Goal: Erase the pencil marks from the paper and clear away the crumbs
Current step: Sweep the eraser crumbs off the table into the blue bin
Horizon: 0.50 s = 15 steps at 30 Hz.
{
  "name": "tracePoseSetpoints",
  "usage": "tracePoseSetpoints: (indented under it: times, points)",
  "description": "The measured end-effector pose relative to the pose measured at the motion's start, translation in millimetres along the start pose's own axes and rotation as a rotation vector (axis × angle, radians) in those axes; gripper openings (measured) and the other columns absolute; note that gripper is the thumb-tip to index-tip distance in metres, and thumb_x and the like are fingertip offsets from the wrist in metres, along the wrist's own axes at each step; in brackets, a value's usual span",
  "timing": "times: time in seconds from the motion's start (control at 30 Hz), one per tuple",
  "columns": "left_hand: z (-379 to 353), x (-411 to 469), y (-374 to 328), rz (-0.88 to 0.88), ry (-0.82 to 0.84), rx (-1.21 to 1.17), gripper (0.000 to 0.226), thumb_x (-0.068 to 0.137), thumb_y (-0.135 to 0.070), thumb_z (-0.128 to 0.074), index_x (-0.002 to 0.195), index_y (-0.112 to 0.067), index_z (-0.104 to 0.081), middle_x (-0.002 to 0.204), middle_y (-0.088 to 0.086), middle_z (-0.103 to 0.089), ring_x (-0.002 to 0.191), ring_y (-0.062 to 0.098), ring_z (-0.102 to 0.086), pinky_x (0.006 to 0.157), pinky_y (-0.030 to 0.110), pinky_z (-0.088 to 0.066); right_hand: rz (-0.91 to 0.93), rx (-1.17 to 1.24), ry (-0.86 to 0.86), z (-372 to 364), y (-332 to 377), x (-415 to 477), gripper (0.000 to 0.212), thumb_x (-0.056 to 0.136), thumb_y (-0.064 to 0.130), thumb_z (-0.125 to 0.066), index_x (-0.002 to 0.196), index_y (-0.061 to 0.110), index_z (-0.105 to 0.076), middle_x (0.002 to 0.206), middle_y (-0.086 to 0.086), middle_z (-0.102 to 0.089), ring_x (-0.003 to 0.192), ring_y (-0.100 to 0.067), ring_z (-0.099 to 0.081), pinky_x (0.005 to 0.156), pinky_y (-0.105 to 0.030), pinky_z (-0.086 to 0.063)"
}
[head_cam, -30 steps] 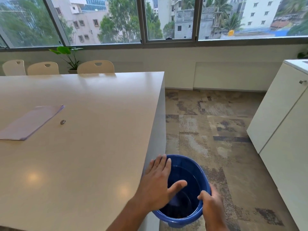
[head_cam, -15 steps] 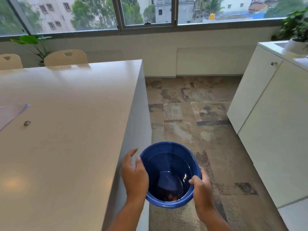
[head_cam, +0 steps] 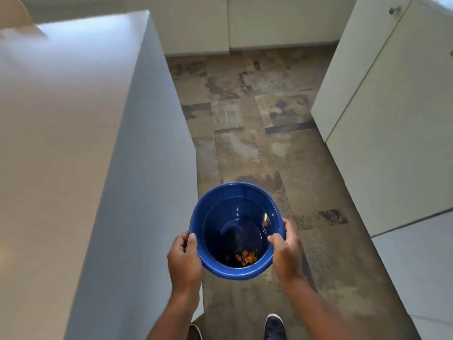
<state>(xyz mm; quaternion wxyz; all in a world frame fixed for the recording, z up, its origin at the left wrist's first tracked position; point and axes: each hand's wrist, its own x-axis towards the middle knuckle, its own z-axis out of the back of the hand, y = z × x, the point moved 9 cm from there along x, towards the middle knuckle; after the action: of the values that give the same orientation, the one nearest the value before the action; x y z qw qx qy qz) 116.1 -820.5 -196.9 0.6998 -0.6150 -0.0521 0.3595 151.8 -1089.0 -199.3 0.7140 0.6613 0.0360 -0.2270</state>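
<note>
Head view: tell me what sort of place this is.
Probably an office or meeting room: a large pale smooth-topped table, mottled brown-grey carpet tiles, and plain white cabinets with a small metal knob. The left hand and right hand grip a round blue plastic bin beside the table.

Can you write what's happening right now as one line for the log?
left hand: grips bucket rim | right hand: grips rim | bucket: held beside table | inside: orange crumbs

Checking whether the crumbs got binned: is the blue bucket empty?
Not empty: orange and dark bits lie in the bottom of the blue bucket, held by left hand and right hand.
</note>
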Motion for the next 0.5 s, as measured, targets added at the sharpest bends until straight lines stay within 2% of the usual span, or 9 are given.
tracePoseSetpoints:
  times: [0.13,0.23,0.3,0.4,0.5]
  points:
    - [-25,28,58,0.086,0.006,0.044,0.021,0.111,-0.025,-0.051,0.118,-0.026,-0.071,0.102,-0.001,-0.076,0.092,0.023,-0.075,0.070,0.029,-0.064,-0.057,0.012,-0.011,-2,-56,34,0.030,0.085,0.027,-0.059,0.115,0.030,-0.064,0.104,0.003,-0.072,0.095,-0.021,-0.070,0.080,-0.037,-0.058]
    - [-39,49,104,0.153,-0.005,0.058,0.022,0.111,-0.021,-0.052,0.121,-0.024,-0.071,0.104,0.000,-0.077,0.095,0.021,-0.075,0.077,0.036,-0.065,-0.099,-0.006,0.006,-6,-105,59,0.022,0.099,0.016,-0.060,0.115,0.031,-0.064,0.102,0.014,-0.073,0.093,-0.011,-0.070,0.081,-0.034,-0.057]
    - [-49,69,145,0.198,-0.014,0.063,0.022,0.110,-0.019,-0.053,0.122,-0.022,-0.072,0.104,0.001,-0.078,0.095,0.022,-0.075,0.082,0.043,-0.066,-0.142,-0.025,0.030,-14,-149,79,0.026,0.103,0.010,-0.058,0.115,0.031,-0.064,0.103,0.012,-0.074,0.094,-0.009,-0.071,0.080,-0.032,-0.057]
    - [-61,99,197,0.254,-0.015,0.056,0.022,0.109,-0.016,-0.054,0.120,-0.017,-0.074,0.101,0.004,-0.078,0.092,0.022,-0.075,0.084,0.047,-0.065,-0.218,-0.010,0.039,-24,-203,104,0.024,0.103,0.015,-0.058,0.120,0.030,-0.064,0.111,0.003,-0.074,0.101,-0.015,-0.073,0.083,-0.035,-0.059]
    - [-74,133,252,0.294,-0.026,0.065,0.020,0.106,-0.012,-0.056,0.109,-0.014,-0.076,0.094,0.006,-0.076,0.086,0.020,-0.072,0.087,0.054,-0.064,-0.290,-0.018,0.058,-39,-266,133,0.026,0.103,0.009,-0.054,0.123,0.021,-0.065,0.112,-0.002,-0.074,0.099,-0.019,-0.073,0.080,-0.037,-0.061]
